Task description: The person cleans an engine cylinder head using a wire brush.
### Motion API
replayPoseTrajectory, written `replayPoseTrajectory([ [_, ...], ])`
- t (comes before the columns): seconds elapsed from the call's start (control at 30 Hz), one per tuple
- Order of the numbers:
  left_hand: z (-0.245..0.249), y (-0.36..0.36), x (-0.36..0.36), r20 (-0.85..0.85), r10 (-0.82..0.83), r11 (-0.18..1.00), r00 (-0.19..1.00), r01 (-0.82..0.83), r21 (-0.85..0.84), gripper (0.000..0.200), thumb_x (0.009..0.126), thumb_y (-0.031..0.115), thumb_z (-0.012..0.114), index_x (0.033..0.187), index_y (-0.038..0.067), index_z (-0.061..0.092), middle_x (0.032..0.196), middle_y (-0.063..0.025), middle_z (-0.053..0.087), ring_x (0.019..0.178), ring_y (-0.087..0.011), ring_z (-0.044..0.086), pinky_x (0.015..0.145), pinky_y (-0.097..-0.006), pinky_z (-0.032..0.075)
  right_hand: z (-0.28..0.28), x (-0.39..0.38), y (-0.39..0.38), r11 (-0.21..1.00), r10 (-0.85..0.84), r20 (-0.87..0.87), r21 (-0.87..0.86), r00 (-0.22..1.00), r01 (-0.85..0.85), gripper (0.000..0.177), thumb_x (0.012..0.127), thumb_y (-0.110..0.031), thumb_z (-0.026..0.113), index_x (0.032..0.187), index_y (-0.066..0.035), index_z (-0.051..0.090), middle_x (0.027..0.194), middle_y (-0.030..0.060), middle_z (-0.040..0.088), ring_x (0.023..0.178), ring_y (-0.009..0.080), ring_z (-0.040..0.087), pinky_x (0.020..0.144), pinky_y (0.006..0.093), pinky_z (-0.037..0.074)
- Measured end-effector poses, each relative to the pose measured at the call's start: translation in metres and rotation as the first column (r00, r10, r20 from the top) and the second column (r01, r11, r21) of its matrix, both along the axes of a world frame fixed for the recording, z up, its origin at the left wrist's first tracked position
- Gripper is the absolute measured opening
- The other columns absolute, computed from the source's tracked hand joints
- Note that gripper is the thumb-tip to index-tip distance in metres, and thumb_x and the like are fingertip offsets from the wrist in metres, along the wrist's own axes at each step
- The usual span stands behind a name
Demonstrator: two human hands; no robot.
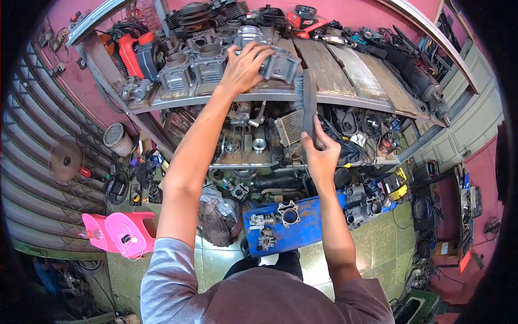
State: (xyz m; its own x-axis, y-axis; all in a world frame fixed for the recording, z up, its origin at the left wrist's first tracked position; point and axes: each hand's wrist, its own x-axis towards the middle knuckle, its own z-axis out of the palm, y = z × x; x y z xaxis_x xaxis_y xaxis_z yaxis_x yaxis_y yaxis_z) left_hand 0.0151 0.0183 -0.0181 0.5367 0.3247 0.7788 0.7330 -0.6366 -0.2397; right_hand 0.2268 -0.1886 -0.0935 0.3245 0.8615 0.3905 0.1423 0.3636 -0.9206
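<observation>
The grey metal engine part [278, 63] sits on the upper shelf [226, 97] in the upper middle of the frame, at the right end of a row of finned cylinder blocks [191, 67]. The person's left hand [244, 69] reaches up to it, and its fingers [258, 54] are curled over the part's top edge, gripping it.

Just right of the part, a long dark brush [308, 105] stands nearly upright, with its bristles beside the part at the shelf's front edge. The right hand [320, 155] is in the middle of the frame, below the shelf, with its fingers closed around the lower end of the brush handle.

Bare wooden planks [345, 67] cover the shelf to the right of the part. A red and black machine [132, 51] stands at the shelf's left end.

Under the upper shelf, a lower shelf [377, 160] is crowded with metal parts, and a finned radiator piece [290, 127] stands just left of the brush.

Lower still, in the lower middle of the frame, a blue tray [313, 224] carries several small engine pieces. A crumpled rag [216, 218] lies to its left. At the lower left, a pink stool [127, 229] stands on the tiled floor [216, 264], and a fan [65, 159] leans at the left edge.
</observation>
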Motion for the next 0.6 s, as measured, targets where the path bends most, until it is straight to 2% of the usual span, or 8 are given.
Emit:
replayPoseTrajectory([
  [0.1, -0.013, 0.006, 0.006, 0.043, 0.012, 0.998, 0.999, -0.009, -0.061, 0.082, 0.061, 0.013, 0.086, 0.137, 0.021, 0.054, 0.139, 0.0028, 0.056, 0.131, -0.0196, 0.050, 0.101, -0.0530, 0.032, -0.009, 0.006, 0.005, 1.000, -0.016, 0.024, 0.008, 1.000, 0.016, 0.053, 0.084, -0.005, 0.075, 0.135, 0.002, 0.063, 0.082, 0.0062, 0.072, 0.071, 0.0054, 0.058, 0.064, 0.0245, 0.050],
  [0.17, -0.016, 0.000, 0.007, 0.182, 0.059, 0.993, 0.981, -0.039, -0.112, 0.081, 0.063, 0.013, 0.087, 0.137, 0.020, 0.054, 0.140, 0.0020, 0.057, 0.131, -0.0200, 0.050, 0.100, -0.0527, 0.031, -0.008, 0.008, 0.002, 0.991, -0.110, 0.236, 0.102, 0.965, 0.088, 0.054, 0.082, -0.011, 0.077, 0.133, 0.001, 0.065, 0.081, 0.0114, 0.074, 0.064, 0.0105, 0.058, 0.071, 0.0294, 0.052],
  [0.2, -0.017, -0.001, 0.005, 0.174, 0.072, 0.992, 0.982, -0.052, -0.117, 0.086, 0.064, 0.020, 0.089, 0.141, 0.020, 0.052, 0.141, -0.0009, 0.057, 0.132, -0.0216, 0.049, 0.101, -0.0525, 0.031, -0.003, 0.006, -0.001, 0.988, -0.151, 0.314, 0.067, 0.938, 0.136, 0.056, 0.080, -0.018, 0.078, 0.132, -0.003, 0.067, 0.080, 0.0127, 0.073, 0.065, 0.0173, 0.062, 0.089, 0.0353, 0.048],
  [0.23, -0.021, -0.004, 0.003, 0.171, 0.077, 0.990, 0.982, -0.055, -0.127, 0.086, 0.064, 0.020, 0.089, 0.141, 0.020, 0.052, 0.141, -0.0009, 0.057, 0.132, -0.0216, 0.049, 0.101, -0.0525, 0.031, 0.000, 0.003, -0.001, 0.989, -0.145, 0.312, 0.057, 0.939, 0.134, 0.056, 0.080, -0.018, 0.078, 0.132, -0.003, 0.067, 0.080, 0.0127, 0.073, 0.065, 0.0173, 0.062, 0.089, 0.0353, 0.048],
  [0.3, -0.022, -0.009, -0.002, 0.174, 0.067, 0.987, 0.982, -0.040, -0.154, 0.094, 0.064, 0.031, 0.090, 0.148, 0.022, 0.048, 0.143, -0.0037, 0.058, 0.133, -0.0234, 0.048, 0.101, -0.0533, 0.031, 0.008, -0.004, 0.005, 0.956, -0.264, 0.455, 0.241, 0.851, 0.168, 0.055, 0.080, -0.022, 0.078, 0.133, -0.007, 0.068, 0.080, 0.0095, 0.073, 0.069, 0.0191, 0.063, 0.102, 0.0379, 0.039],
  [0.43, -0.023, -0.027, -0.005, 0.142, 0.185, 0.963, 0.972, -0.150, -0.225, 0.099, 0.065, 0.045, 0.089, 0.152, 0.027, 0.045, 0.147, -0.0061, 0.057, 0.136, -0.0279, 0.047, 0.103, -0.0557, 0.029, 0.004, -0.018, 0.016, 0.943, -0.287, 0.493, 0.296, 0.821, 0.152, 0.057, 0.080, -0.022, 0.078, 0.135, -0.010, 0.067, 0.086, 0.0111, 0.075, 0.079, 0.0206, 0.070, 0.104, 0.0386, 0.037],
  [0.57, -0.031, -0.026, -0.005, 0.195, 0.324, 0.908, 0.926, -0.247, -0.339, 0.096, 0.073, 0.065, 0.078, 0.146, 0.008, 0.051, 0.128, -0.0141, 0.067, 0.133, -0.0285, 0.050, 0.107, -0.0597, 0.021, -0.002, -0.024, 0.012, 0.956, -0.263, 0.517, 0.252, 0.815, 0.149, 0.058, 0.081, -0.022, 0.078, 0.135, -0.008, 0.066, 0.086, 0.0113, 0.076, 0.080, 0.0210, 0.071, 0.104, 0.0387, 0.036],
  [0.6, -0.027, -0.024, -0.006, 0.176, 0.307, 0.887, 0.935, -0.214, -0.410, 0.088, 0.075, 0.070, 0.074, 0.129, 0.000, 0.064, 0.123, -0.0184, 0.068, 0.131, -0.0305, 0.051, 0.107, -0.0604, 0.020, -0.002, -0.024, 0.011, 0.957, -0.259, 0.521, 0.252, 0.813, 0.144, 0.058, 0.081, -0.022, 0.078, 0.135, -0.008, 0.066, 0.086, 0.0113, 0.076, 0.080, 0.0210, 0.071, 0.104, 0.0387, 0.036],
])
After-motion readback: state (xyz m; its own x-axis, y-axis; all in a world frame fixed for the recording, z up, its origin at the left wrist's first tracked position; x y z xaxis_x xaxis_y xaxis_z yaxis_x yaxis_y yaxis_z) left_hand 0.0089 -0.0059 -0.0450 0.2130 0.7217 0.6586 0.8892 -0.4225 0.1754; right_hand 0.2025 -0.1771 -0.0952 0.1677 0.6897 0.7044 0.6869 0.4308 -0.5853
